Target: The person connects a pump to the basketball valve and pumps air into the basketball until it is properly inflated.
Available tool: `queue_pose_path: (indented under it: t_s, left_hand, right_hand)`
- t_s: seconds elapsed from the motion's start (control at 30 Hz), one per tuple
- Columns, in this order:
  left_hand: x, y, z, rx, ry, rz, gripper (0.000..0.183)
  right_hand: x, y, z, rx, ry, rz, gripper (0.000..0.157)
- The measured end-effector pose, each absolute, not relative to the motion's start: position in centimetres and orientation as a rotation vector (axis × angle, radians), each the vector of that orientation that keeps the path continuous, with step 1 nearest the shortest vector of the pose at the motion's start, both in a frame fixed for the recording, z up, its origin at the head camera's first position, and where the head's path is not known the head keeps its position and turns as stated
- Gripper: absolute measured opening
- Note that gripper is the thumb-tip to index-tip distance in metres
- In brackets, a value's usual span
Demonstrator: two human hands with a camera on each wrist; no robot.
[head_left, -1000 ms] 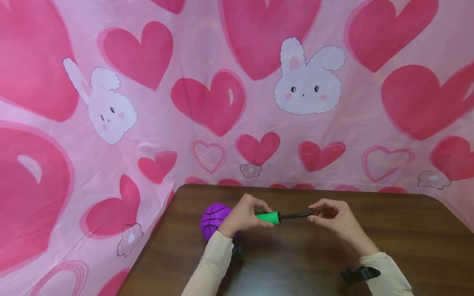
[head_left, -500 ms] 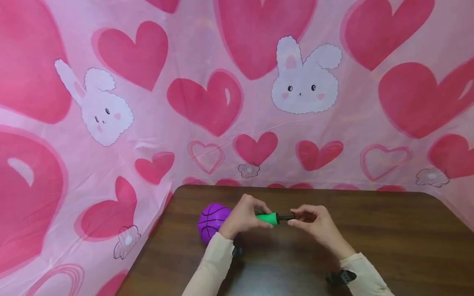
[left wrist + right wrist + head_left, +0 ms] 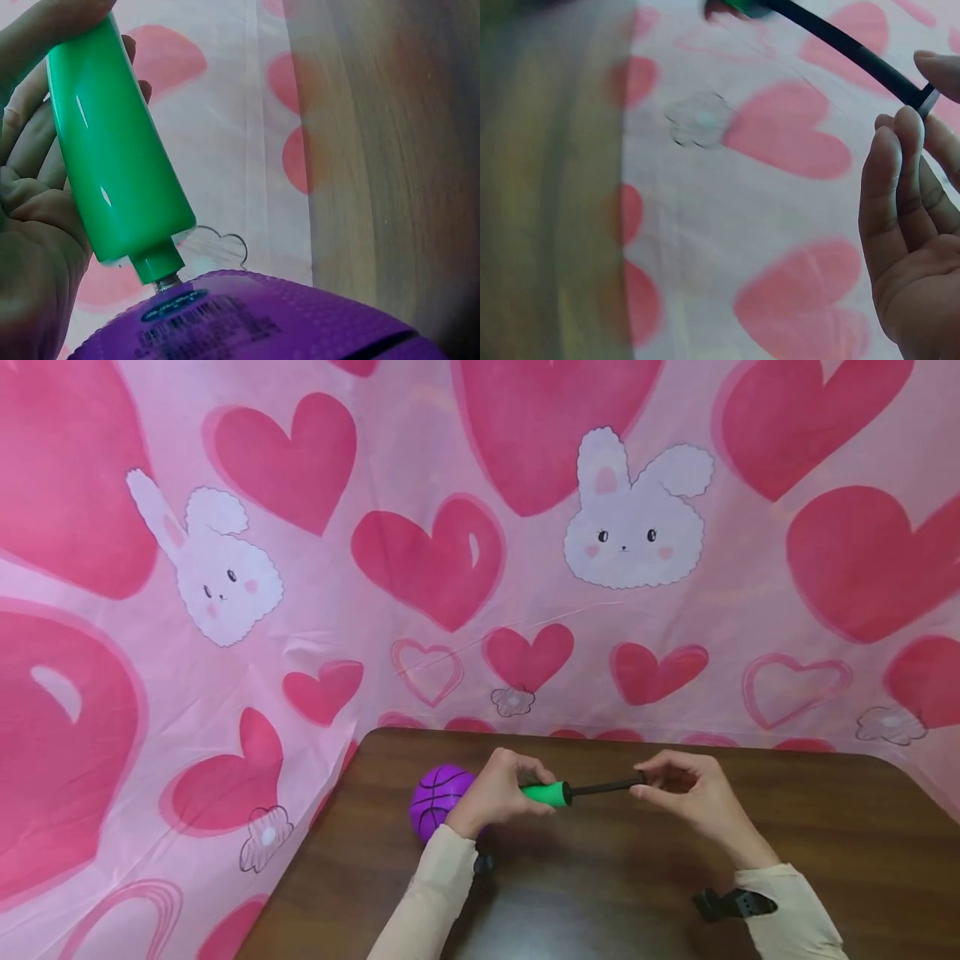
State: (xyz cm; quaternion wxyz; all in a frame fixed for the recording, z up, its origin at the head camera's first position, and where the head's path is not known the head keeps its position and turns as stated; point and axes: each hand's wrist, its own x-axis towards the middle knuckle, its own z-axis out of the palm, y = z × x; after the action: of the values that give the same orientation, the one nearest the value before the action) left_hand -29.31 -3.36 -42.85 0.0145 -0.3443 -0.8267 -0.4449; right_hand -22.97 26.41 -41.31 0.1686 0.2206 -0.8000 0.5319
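Observation:
A green hand pump [image 3: 120,142] lies sideways in my left hand [image 3: 495,792], whose fingers and thumb grip its barrel. In the left wrist view, a metal needle [image 3: 167,283] at the pump's narrow end meets the purple ball [image 3: 437,795] beside a printed label; how deep it goes is hidden. The ball has black basketball lines and is partly covered by my left hand. Drawn well out of the barrel, the black pump rod [image 3: 606,786] points right. My right hand [image 3: 693,789] pinches the rod's end between thumb and fingers.
Both hands work above a brown wood-grain table [image 3: 600,893]. A pink cloth [image 3: 525,577] with hearts and rabbit faces hangs behind and to the left. Dark straps [image 3: 735,904] sit at the wrists.
My right hand first moved left, pushing the rod most of the way into the barrel, then pulled it back out to the right. The left hand and ball stay nearly still.

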Motion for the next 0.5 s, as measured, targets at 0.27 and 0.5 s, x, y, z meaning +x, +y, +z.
queue_pose_path:
  t_s: [0.27,0.5]
  left_hand:
    - [-29.7,-3.8,-43.3,-1.038,-2.569,-1.4,0.026]
    - [-29.7,-3.6,-43.3,-1.09,-2.54,-1.408,0.024]
  right_hand:
    - [-22.9,24.4,-42.2,0.665,-2.205,1.588,0.025]
    - [-24.0,20.5,-44.0,0.631,-2.308,1.636,0.022]
